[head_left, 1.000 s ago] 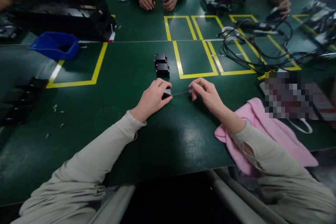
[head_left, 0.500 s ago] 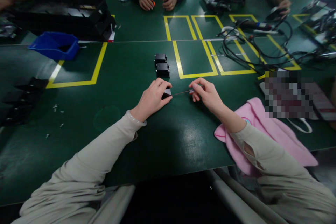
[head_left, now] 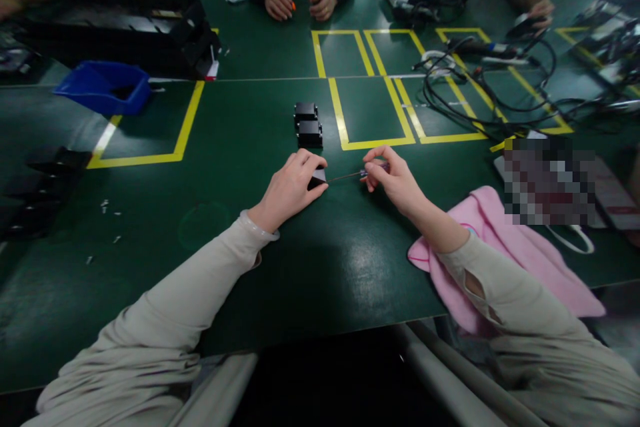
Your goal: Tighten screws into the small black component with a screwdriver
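Our left hand (head_left: 291, 188) kept gripping the small black block (head_left: 317, 178); our right hand (head_left: 393, 181), pinching the thin screwdriver (head_left: 356, 175), rolled its fingers slightly, tip seated.

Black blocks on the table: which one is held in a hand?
The nearest black block, gripped under the left hand; the other two blocks sit untouched farther back.

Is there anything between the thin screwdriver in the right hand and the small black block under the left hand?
Nothing visible: the screwdriver runs from the right hand straight to the black block held by the left hand.
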The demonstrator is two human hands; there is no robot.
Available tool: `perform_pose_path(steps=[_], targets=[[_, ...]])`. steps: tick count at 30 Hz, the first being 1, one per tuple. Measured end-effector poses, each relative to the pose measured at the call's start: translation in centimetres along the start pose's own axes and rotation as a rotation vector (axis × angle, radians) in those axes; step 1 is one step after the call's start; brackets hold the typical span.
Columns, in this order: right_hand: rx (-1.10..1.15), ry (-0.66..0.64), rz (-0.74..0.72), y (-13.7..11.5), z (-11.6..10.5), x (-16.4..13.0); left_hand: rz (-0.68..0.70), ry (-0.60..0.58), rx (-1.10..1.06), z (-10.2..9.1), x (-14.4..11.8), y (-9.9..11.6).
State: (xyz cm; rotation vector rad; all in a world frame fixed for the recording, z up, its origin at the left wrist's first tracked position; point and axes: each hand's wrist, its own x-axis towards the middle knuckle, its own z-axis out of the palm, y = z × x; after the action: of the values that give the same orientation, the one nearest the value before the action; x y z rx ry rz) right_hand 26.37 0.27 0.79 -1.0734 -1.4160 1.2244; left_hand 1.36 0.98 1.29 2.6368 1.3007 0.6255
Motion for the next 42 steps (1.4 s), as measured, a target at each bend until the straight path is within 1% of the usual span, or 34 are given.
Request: perform_pose_path(steps=[5, 11, 16, 22, 28, 35, 39, 42], targets=[[-0.060, 0.006, -0.010, -0.02, 0.02, -0.05, 0.006, 0.004, 0.001, -0.05, -0.02, -0.03], [-0.083, -0.019, -0.082, -0.36, 0.04, -0.15, 0.005, -0.003, 0.000, -0.12, 0.01, 0.02], [-0.035, -0.030, -0.028, 0.04, -0.05, -0.03, 0.003, -0.003, 0.001, -0.13, 0.02, 0.06], [-0.063, 0.016, -0.048, -0.03, 0.02, 0.11, -0.004, -0.012, 0.005, -0.16, 0.02, 0.11], [-0.060, -0.008, -0.012, -0.16, 0.03, 0.06, -0.002, -0.004, -0.001, -0.09, -0.04, 0.06], [-0.083, 0.026, -0.035, -0.10, 0.01, -0.04, 0.000, -0.010, 0.012, -0.11, -0.06, 0.02], [-0.065, 0.017, -0.007, 0.06, 0.04, 0.06, -0.004, -0.016, 0.011, -0.20, -0.04, 0.10], [-0.062, 0.015, -0.028, -0.04, 0.07, 0.07, -0.009, -0.019, 0.009, -0.27, 0.02, 0.16]])
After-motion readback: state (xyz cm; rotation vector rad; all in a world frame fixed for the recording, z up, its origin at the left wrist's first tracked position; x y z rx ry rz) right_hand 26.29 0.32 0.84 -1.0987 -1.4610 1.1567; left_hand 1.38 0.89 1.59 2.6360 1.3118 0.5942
